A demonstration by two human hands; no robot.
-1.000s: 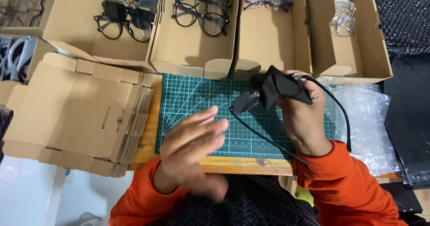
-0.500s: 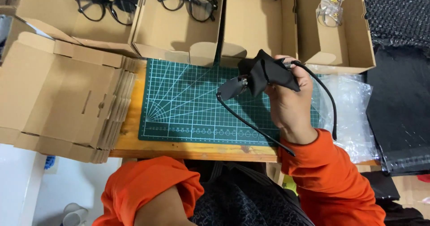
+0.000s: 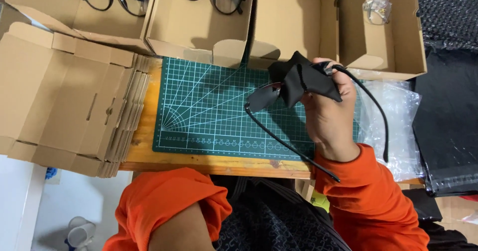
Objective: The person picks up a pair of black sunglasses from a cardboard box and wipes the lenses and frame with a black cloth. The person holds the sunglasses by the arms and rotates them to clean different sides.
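Note:
My right hand (image 3: 329, 111) holds a pair of dark glasses (image 3: 264, 98) together with a black cloth (image 3: 298, 79) bunched over the frame. The glasses' thin black temples trail down toward my orange sleeve. All this hangs above a green cutting mat (image 3: 209, 111) on a wooden table. My left hand is out of sight; only its forearm and orange sleeve (image 3: 169, 206) show at the bottom, pulled in close to my body.
Open cardboard boxes (image 3: 199, 27) with black-framed glasses line the back; one at the right holds clear glasses (image 3: 376, 4). A stack of flat folded cartons (image 3: 64, 97) lies at the left. Bubble wrap (image 3: 398, 111) and black bags (image 3: 448, 116) lie at the right.
My left hand, raised over the mat a second ago, has dropped back out of view. The right hand keeps the glasses and cloth. The camera has tilted lower.

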